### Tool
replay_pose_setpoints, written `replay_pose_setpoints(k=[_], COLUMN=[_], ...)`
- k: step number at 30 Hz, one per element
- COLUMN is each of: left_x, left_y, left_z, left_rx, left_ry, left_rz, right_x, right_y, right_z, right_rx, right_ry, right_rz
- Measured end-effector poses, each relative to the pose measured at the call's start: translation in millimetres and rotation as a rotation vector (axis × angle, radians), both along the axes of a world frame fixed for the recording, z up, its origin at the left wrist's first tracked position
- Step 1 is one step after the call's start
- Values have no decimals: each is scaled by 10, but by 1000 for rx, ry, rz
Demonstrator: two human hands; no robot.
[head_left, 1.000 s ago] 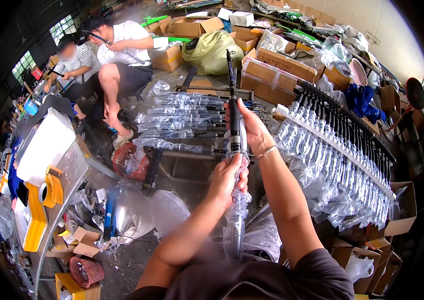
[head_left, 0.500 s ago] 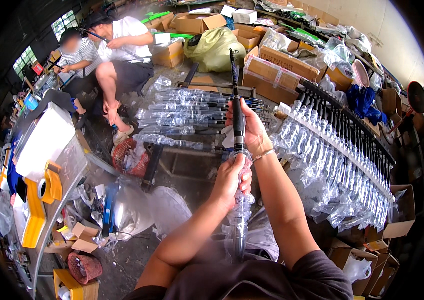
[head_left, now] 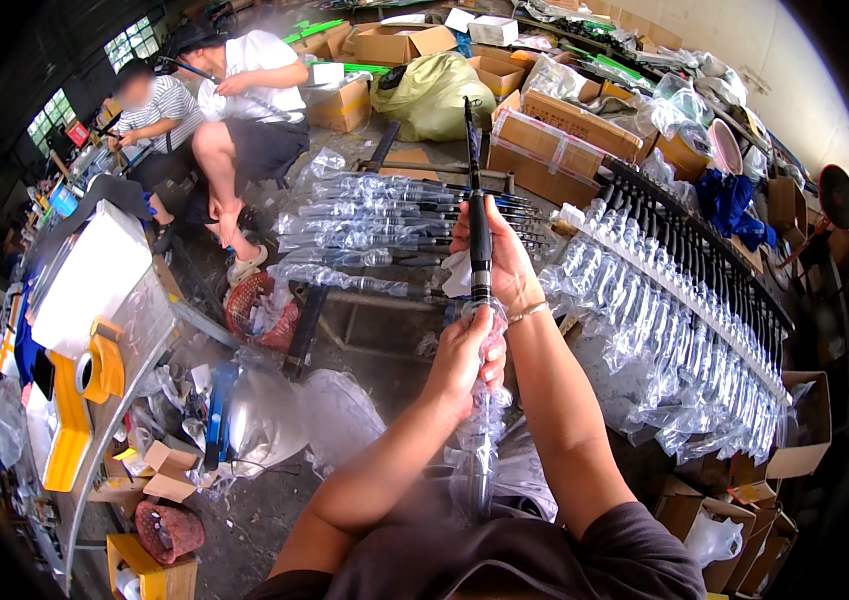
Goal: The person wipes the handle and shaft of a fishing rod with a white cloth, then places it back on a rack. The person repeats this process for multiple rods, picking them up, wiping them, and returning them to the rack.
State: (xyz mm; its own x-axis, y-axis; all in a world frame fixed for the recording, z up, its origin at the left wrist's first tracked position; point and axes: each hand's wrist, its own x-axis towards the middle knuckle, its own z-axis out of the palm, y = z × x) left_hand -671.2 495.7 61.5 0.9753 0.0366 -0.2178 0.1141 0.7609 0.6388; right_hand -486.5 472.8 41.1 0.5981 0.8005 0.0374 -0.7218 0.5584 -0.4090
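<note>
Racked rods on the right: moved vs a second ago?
No. The racked rods keep their place relative to the taped cardboard box; only the whole view has shifted slightly.

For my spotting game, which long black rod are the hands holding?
The long black rod with clear plastic around its lower part, gripped by the left hand and right hand. The other plastic-wrapped rods, grouped left and right, are not held.

Bagged rods (head_left: 344,258) lie across a dark frame (head_left: 306,330). More rods (head_left: 664,350) line a rack (head_left: 679,300). A yellow tape holder (head_left: 107,375) sits on the table (head_left: 147,335). A green bag (head_left: 431,105) sits on the floor (head_left: 254,515).
</note>
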Motion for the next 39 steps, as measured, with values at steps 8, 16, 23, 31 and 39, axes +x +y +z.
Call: replay_pose_setpoints(k=[8, 16, 23, 31, 39], left_x=[-4, -30, -33, -63, -95], left_y=[8, 11, 42, 42, 12], left_z=[-26, -28, -57, -136, -127], left_rx=[7, -3, 19, 93, 90], left_ry=[4, 8, 21, 27, 59], left_rz=[-4, 9, 18, 17, 10], right_x=[-14, 1, 52, 81, 78], right_y=[20, 82, 16, -102, -104], right_z=[33, -52, 35, 175, 208], right_rx=[-20, 26, -274, -592, -605], right_ry=[-32, -52, -152, -328, -337], right_rz=[-34, -31, -60, -324, -313])
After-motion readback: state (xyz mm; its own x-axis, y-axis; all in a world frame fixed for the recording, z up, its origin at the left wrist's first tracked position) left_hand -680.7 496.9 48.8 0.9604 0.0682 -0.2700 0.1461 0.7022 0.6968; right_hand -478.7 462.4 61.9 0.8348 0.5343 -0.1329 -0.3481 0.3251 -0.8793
